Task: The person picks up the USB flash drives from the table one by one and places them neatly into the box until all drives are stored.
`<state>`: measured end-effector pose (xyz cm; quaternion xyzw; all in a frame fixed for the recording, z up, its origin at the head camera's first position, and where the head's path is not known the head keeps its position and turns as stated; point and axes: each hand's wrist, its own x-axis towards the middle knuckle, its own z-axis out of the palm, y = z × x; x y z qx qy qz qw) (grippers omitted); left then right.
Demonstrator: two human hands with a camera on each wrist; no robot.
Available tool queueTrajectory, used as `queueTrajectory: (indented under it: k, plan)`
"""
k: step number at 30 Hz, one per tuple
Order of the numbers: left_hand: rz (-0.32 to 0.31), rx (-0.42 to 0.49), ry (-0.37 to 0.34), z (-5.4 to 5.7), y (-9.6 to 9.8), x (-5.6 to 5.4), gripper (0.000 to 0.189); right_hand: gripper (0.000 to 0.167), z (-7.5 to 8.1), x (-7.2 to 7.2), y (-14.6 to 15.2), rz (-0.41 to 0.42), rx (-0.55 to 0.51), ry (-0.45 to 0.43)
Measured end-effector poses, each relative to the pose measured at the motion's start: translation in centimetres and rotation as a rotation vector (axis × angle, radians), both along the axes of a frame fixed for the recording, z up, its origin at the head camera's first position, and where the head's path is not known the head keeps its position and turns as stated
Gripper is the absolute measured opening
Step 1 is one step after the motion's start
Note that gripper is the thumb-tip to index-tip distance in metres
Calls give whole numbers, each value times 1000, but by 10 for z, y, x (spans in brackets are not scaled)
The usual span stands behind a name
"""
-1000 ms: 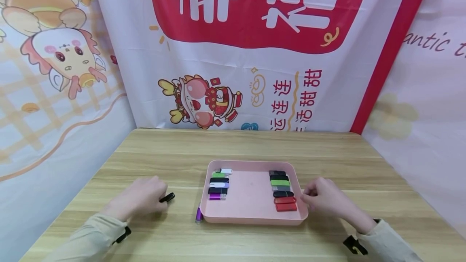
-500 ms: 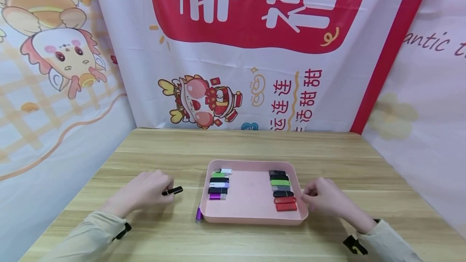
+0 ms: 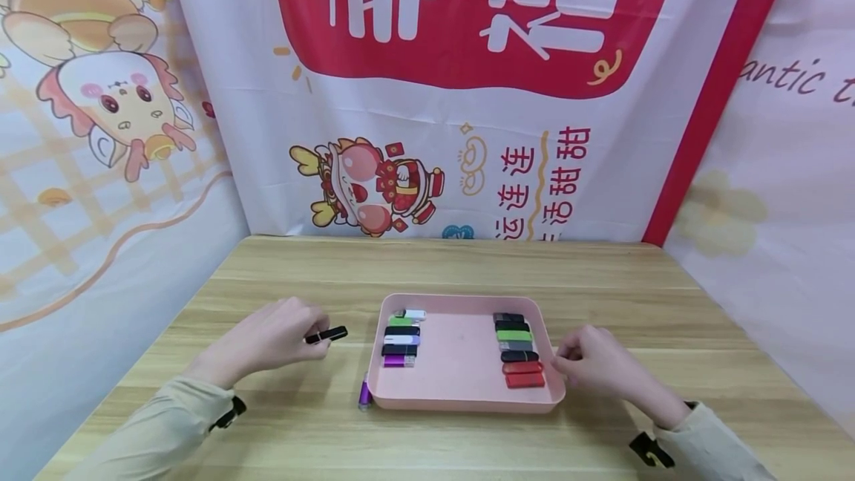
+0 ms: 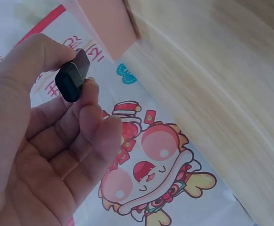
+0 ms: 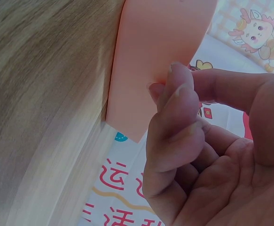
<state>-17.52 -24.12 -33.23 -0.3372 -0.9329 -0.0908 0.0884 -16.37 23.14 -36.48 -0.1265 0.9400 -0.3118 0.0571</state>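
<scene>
My left hand [image 3: 283, 336] pinches a black USB flash drive [image 3: 327, 335] between thumb and fingers, raised over the table left of the tray. In the left wrist view the flash drive [image 4: 72, 79] points its rounded end at the camera. My right hand [image 3: 597, 366] grips the right rim of the pink tray [image 3: 461, 405], fingertips against its wall [image 5: 151, 56]. Inside the tray, flash drives stand in two columns: white, green, black and purple ones [image 3: 398, 361] at left, black, green, grey and red ones [image 3: 524, 380] at right.
A purple flash drive [image 3: 364, 394] lies on the wooden table [image 3: 441, 444], close against the tray's front left corner outside. Printed cloths hang behind the table [image 3: 427, 117] and along both sides.
My left hand has moved up and to the right with the black flash drive, bringing it closer to the tray. The right hand and the tray have stayed put.
</scene>
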Motion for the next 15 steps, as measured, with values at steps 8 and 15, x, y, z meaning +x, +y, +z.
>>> queueTrajectory:
  k: [8, 15]
  plan:
    - [-55, 27, 11, 10, 15, -3, 15, 14, 0, 0, 1, 1, 0, -19]
    - [-87, 10, 10, 18, 31, -3, 10, 14, 1, 1, 1, 6, -3, -4]
